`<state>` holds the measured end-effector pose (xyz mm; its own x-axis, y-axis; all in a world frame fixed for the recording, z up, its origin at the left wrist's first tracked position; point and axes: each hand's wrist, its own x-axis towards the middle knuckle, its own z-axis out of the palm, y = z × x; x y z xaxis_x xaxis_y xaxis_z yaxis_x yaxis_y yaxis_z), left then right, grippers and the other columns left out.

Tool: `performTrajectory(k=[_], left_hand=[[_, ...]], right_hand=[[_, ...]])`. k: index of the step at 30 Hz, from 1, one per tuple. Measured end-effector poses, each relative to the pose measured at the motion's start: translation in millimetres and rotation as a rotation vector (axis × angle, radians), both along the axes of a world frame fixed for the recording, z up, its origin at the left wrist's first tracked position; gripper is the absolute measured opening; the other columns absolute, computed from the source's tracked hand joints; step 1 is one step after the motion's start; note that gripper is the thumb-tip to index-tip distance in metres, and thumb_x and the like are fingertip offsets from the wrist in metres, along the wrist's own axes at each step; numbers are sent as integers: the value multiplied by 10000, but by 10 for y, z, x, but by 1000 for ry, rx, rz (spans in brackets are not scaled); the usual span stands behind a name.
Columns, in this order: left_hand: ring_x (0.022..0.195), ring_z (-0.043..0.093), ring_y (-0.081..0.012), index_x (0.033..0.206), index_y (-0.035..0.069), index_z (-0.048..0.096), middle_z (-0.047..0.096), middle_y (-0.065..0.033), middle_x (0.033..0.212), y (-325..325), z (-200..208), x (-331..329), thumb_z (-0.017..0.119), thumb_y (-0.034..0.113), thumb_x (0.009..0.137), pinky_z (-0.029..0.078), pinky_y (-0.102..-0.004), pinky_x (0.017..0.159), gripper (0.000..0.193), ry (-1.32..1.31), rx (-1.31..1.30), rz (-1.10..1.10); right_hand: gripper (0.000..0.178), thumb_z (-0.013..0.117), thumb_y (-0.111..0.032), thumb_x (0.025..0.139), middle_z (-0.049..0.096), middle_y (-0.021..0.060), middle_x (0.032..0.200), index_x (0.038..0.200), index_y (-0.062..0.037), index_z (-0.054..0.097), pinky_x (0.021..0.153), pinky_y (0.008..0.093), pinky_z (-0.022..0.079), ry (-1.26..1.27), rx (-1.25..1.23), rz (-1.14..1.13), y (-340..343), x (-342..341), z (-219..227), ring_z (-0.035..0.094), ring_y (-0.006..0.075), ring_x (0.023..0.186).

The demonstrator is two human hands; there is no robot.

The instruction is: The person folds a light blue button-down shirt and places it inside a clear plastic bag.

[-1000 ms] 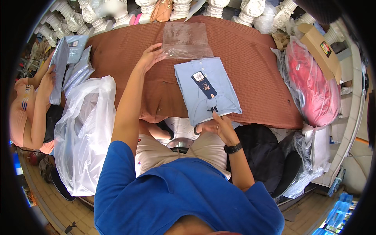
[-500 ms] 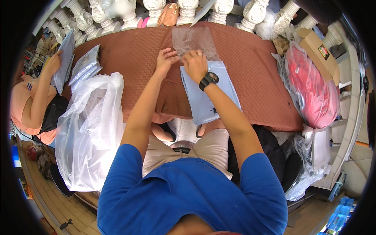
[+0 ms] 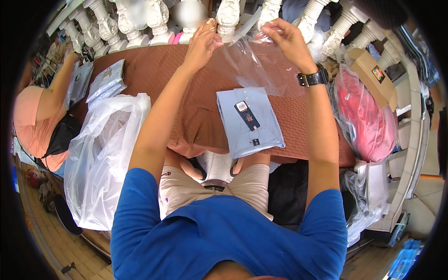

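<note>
Head view: near twelve o'clock the person's left hand (image 3: 201, 50) and, at one o'clock, the right hand (image 3: 290, 43) each have fingers nearly closed, pinching a clear plastic bag (image 3: 249, 61) spread between them. Toward two o'clock, just off centre, a folded light-blue shirt (image 3: 269, 125) with a dark tag (image 3: 247, 115) lies flat on the brown-covered surface (image 3: 156, 70). Near nine o'clock stands a large translucent bag (image 3: 105, 172).

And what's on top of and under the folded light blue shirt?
On the shirt lie a long dark tag with a white label and a small dark tag. Brown tablecloth shows beside it; whatever is directly underneath is covered.
</note>
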<state>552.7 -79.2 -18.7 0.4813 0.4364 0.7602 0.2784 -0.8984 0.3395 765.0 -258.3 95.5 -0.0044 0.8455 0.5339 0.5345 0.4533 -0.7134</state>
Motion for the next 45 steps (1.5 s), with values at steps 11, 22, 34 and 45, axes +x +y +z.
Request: performTrajectory(k=[11,22,34,45], left_hand=[[898,694,-214,1013,52,624,652,-85,966,439,240,673,700,166,934,544,-330,766,158,-263,-561,-133],[1245,577,-359,1328,-44,476,536,-180,1370,361,-582,-182,472,284,1058,514,-428,1048,425,-773,-1224,-747],[1137,568,-330,1403,26,486,519,-189,1265,-74,-1445,-72,689,93,865,474,-446,977,580,280,-424,344],[1143,593,-253,1335,52,482,538,-175,1232,-901,-1384,77,650,-119,781,501,-412,934,603,74,-653,-255]], right_hand=[[193,619,-159,1004,768,69,1000,1098,-6,688,708,249,541,-35,364,-239,564,472,280,695,119,789],[123,729,-140,807,726,29,967,926,-141,757,758,397,521,-490,501,-154,-10,-757,-1197,649,271,893],[103,725,-147,857,735,86,913,914,-66,751,780,415,505,-152,187,-382,119,-784,-2598,643,304,850],[552,846,-385,719,635,80,1121,1152,-106,648,928,484,409,-97,-169,-570,109,-603,-2576,508,351,1120]])
